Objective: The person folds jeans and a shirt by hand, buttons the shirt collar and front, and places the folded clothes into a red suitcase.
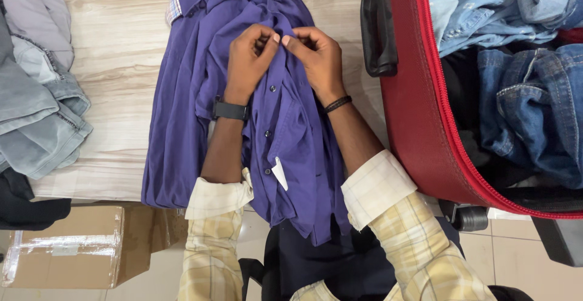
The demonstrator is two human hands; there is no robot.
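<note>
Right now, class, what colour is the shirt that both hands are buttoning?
Purple shirt, with a checked inner collar; seen in the head view.

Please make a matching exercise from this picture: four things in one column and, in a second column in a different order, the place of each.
Things:
1. purple shirt
2. red suitcase
3. cardboard box
4. grey jeans

Places:
A. on the floor, lower left
B. at the table's left edge
C. open at the right, with denim clothes inside
D. on the table, under the left hand and right hand

Pairs: 1-D, 2-C, 3-A, 4-B
</note>
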